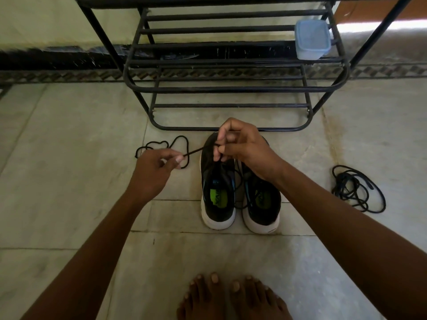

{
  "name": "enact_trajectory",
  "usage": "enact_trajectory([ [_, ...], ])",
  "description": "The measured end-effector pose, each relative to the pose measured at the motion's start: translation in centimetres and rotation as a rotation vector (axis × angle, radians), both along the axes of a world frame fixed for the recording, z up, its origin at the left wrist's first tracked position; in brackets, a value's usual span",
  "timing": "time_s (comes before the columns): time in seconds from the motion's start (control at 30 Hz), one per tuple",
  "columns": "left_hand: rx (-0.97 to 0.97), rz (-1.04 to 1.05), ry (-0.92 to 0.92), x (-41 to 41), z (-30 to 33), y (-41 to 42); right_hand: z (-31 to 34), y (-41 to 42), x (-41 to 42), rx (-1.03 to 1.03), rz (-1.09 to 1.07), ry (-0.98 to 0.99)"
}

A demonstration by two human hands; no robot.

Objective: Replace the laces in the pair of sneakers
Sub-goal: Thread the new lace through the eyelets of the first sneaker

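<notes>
pinching thin black cord lace [196, 150] | left hand [159, 168], right hand [240, 144] over black sneaker [216, 181] | limp, light; grip near tip

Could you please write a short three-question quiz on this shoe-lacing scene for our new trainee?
1. True or false: the left hand pinches the taut black lace.
2. Where does the translucent blue-lidded plastic box sit? A) on the pale tiled floor B) on the black metal shoe rack C) inside a sneaker
3. Fill in: the tangled heap of dark spare lace lies on the floor to the ____ of the pair of black, white-soled sneakers.

Key: 1 true; 2 B; 3 right. The right hand also grips the lace, above the left sneaker's toe.
</notes>
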State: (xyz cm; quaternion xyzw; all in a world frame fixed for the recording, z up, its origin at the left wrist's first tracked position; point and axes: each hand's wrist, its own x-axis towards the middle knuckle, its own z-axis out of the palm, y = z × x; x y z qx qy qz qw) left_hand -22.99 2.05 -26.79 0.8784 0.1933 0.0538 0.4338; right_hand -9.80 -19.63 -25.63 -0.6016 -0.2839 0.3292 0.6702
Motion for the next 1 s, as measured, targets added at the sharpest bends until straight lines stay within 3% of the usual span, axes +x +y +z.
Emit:
enact_trajectory([
  [0.23, 0.047, 0.043, 0.118, -1.3, -0.9, -0.2, -0.4, -0.2, 0.9, -0.104, -0.162, -0.243],
  [0.37, -0.213, 0.001, 0.045, -1.2, 1.1, -1.4, -1.1, -0.1, 0.4, -0.178, -0.269, -0.374],
  [0.53, -0.365, 0.023, -0.149, 0.4, 3.2, -3.2, -2.2, -0.7, -1.3, -0.565, -0.456, -0.560],
  [0.63, -0.382, -0.014, -0.203, 1.3, 3.5, -3.4, -2.7, -1.0, -2.1, -0.679, -0.386, -0.554],
  [0.73, -0.409, -0.079, -0.242, 1.7, 3.2, -3.5, -2.7, -1.2, -2.8, -0.641, -0.275, -0.464],
  [0.83, -0.418, -0.110, -0.288, 1.7, 3.3, -4.1, -2.7, -1.0, -3.3, -0.558, -0.280, -0.422],
  [1.0, -0.208, 0.001, -0.338, 1.8, 3.1, -4.9, -1.6, -0.6, -3.1, -0.302, -0.168, -0.080],
])
